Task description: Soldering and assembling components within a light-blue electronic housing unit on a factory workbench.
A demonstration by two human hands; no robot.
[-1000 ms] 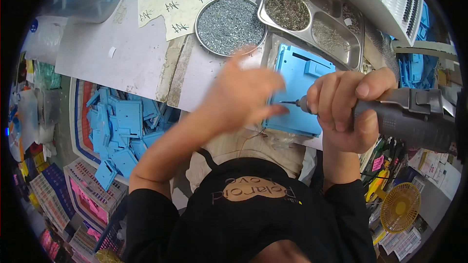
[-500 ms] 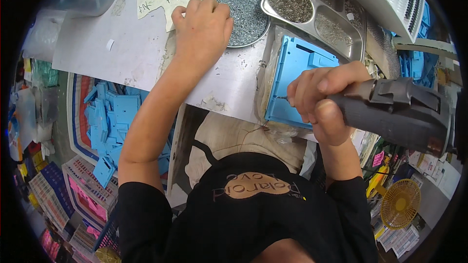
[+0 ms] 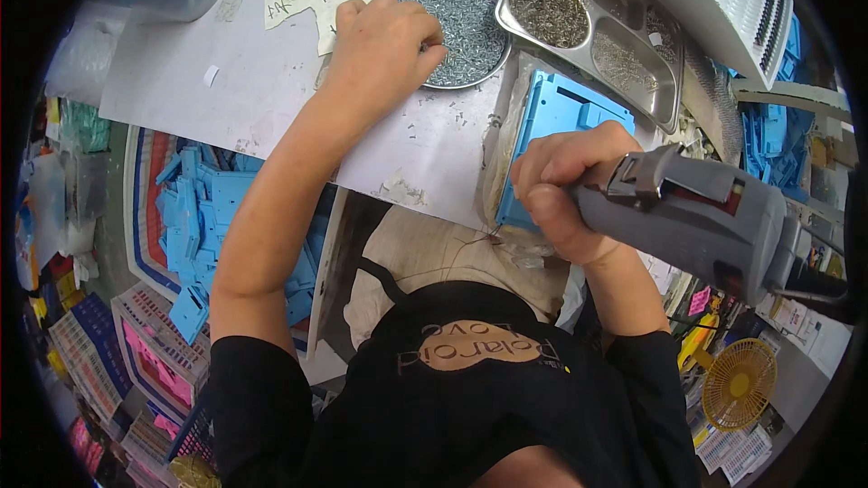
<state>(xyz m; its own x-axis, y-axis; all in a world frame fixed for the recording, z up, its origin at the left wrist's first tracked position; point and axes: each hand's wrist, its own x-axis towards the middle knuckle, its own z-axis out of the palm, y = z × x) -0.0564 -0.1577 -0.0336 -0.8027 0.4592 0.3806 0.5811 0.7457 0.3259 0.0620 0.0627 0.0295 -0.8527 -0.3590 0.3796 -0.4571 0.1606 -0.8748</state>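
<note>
My right hand (image 3: 571, 183) grips a dark grey electric screwdriver (image 3: 696, 226) near its front end. The tool lies almost level above a light blue plastic panel (image 3: 568, 107); its tip is hidden behind my fingers. At the left edge of a round metal dish (image 3: 503, 51) full of small silver screws (image 3: 461, 23), my left hand (image 3: 382, 47) has its fingers curled and thumb drawn in. Whatever sits between those fingertips is too small to make out. The panel rests on the table's right part, partly covered by my right hand.
Beyond the panel stands a steel compartment tray (image 3: 665, 113) of springs and small metal parts. A white rack (image 3: 723, 14) of black pieces fills the upper right. Blue parts (image 3: 194, 217) heap in a bin at lower left. A yellow fan (image 3: 740, 384) stands at right.
My left hand has shifted slightly right and its fingers have drawn together by the screws. The screwdriver has turned in my right hand, which now sits a little further left.
</note>
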